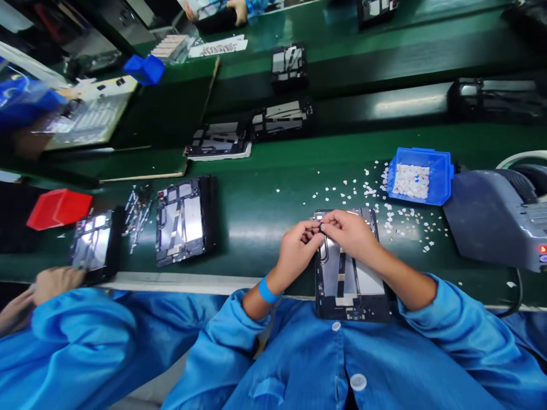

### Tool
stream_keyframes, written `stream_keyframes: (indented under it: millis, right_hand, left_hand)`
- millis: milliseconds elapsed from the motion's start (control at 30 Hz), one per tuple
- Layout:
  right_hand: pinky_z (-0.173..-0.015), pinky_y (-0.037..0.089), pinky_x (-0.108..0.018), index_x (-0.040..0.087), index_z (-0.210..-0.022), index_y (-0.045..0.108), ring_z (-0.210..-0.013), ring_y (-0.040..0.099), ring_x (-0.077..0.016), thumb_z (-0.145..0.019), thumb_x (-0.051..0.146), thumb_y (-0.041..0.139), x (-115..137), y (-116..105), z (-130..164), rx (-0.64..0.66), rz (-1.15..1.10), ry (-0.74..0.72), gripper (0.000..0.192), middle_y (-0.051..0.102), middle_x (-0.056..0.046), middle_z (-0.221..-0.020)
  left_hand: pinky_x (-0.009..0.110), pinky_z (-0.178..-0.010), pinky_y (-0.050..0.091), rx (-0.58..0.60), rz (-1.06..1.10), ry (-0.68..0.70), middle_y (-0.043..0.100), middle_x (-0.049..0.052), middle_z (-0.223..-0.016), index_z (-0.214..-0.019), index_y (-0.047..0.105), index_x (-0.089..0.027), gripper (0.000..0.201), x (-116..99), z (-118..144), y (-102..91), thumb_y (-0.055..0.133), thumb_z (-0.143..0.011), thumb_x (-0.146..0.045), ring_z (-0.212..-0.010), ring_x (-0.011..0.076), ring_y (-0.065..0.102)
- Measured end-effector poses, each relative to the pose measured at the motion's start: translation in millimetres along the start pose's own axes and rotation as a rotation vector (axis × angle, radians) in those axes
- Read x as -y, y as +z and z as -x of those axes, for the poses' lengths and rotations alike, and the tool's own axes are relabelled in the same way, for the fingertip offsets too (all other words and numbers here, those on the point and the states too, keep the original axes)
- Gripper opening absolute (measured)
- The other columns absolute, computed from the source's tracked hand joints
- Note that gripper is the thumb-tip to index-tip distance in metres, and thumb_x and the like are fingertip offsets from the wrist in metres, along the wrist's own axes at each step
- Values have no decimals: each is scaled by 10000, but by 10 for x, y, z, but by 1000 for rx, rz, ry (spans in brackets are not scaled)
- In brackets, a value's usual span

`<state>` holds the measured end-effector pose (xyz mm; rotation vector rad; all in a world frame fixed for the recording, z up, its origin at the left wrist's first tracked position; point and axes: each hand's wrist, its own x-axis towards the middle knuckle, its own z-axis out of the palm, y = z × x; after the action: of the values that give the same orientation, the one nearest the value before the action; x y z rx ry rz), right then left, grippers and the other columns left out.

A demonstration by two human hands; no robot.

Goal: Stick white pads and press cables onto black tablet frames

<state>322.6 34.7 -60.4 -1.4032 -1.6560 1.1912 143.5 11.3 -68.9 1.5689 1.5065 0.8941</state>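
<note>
An opened tablet housing [342, 279] with silvery panels and dark ribbon cables lies at the table's front edge before me. My left hand [299, 245], with a blue band at its wrist, is closed in a pinch over the housing's upper left corner. My right hand [348, 233] meets it there, thumb and fingers pressed together. Between the fingertips shows a small dark piece, too small to name. The right hand and forearm cover part of the housing's upper half.
White bits lie scattered around a blue bin [445, 171] full of them. A grey machine [491, 216] stands at right. More tablet housings [182, 222] lie to the left and behind. A co-worker's hand [57, 282] rests by another housing near a red bin [60, 208].
</note>
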Motion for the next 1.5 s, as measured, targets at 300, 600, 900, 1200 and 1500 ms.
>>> stream_keyframes:
  millis: [300, 600, 900, 1200, 1500]
  right_hand:
    - [-908, 546, -379, 190, -1118, 747, -968, 726, -248, -1063, 231, 504, -73, 90, 155, -193, 582, -420, 252, 794, -110, -1057]
    - [-884, 523, -363, 193, -1035, 748, -924, 720, -245, -1067, 234, 502, -62, 55, 176, -186, 652, -439, 251, 786, -111, -1014]
    - [-747, 491, -307, 212, -865, 724, -803, 694, -211, -989, 210, 540, -78, 107, 81, -168, 582, -333, 222, 771, -63, -865]
    - [-694, 402, -366, 162, -838, 699, -754, 621, -249, -975, 313, 531, -114, -1015, -74, -538, 809, 106, 263, 684, -138, -789]
    - [-818, 469, -326, 192, -951, 751, -879, 674, -217, -1023, 244, 549, 19, -220, 109, -108, 620, -319, 221, 764, -75, -920]
  left_hand:
    - [313, -793, 542, -54, -165, 81, 801, 25, -886, -917, 790, -232, 91, -74, -20, -25, 713, -929, -278, -800, 182, 710]
    - [348, -830, 557, -42, -273, 149, 819, 40, -931, -921, 802, -246, 101, -76, -6, -23, 712, -955, -279, -870, 216, 746]
    - [376, -858, 531, 7, -356, 284, 811, 55, -917, -916, 793, -242, 158, -63, 17, -59, 669, -989, -306, -884, 232, 728]
    - [266, -705, 505, 20, 189, -145, 739, 15, -837, -886, 709, -188, 110, -36, -139, -23, 666, -890, -289, -761, 153, 662]
    - [241, -668, 492, -11, 411, -224, 690, -7, -756, -809, 618, -188, 169, 6, -148, 74, 737, -812, -307, -690, 127, 635]
